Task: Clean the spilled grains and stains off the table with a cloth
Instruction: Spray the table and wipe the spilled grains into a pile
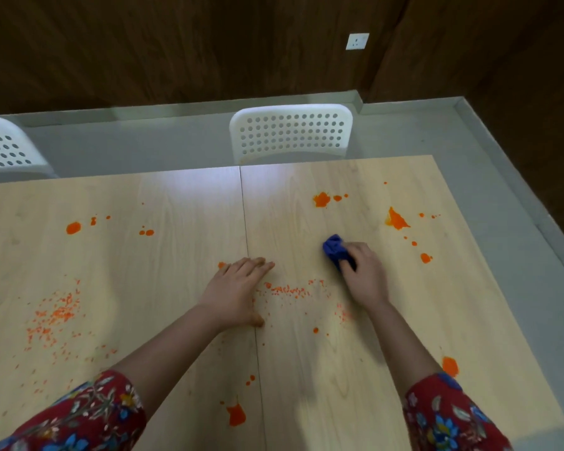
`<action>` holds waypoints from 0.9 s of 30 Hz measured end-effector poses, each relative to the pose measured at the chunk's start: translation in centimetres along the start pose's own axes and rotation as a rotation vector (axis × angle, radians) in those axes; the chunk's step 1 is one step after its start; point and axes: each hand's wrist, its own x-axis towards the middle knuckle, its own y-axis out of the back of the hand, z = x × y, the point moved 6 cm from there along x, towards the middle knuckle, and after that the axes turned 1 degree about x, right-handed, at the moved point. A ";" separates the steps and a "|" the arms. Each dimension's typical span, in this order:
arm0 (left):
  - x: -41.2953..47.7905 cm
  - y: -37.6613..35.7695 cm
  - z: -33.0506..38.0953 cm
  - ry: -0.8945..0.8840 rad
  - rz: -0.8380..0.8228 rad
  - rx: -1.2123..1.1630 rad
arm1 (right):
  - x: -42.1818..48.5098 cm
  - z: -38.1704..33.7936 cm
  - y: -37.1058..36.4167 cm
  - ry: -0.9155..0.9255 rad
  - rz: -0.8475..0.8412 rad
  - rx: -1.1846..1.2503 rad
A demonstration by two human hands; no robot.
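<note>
The right hand (365, 276) grips a crumpled blue cloth (333, 249), fingers curled. At its nine o'clock the left hand (236, 289) lies flat, fingers together.

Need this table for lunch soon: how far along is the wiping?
Early. Nothing looks finished yet. In hand: the right hand grips a bunched blue cloth on the table, while the left hand lies flat beside a line of grains. Left: the grain patch at left and orange stains near and far.
</note>
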 end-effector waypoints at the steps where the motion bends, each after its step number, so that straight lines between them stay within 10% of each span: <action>1: 0.1 -0.1 0.2 0.001 -0.008 0.006 | -0.5 -1.4 -0.8 0.070 -0.053 0.014; 11: 0.3 -0.5 0.5 0.048 -0.033 0.059 | -8.1 9.7 5.9 -0.472 0.346 0.055; 21: 0.3 -0.5 0.6 0.063 -0.036 0.047 | -8.8 -0.5 -0.7 -0.185 0.242 0.163; 27: 0.0 -0.6 0.6 0.065 -0.026 0.022 | -12.1 8.3 4.6 -0.584 0.395 0.140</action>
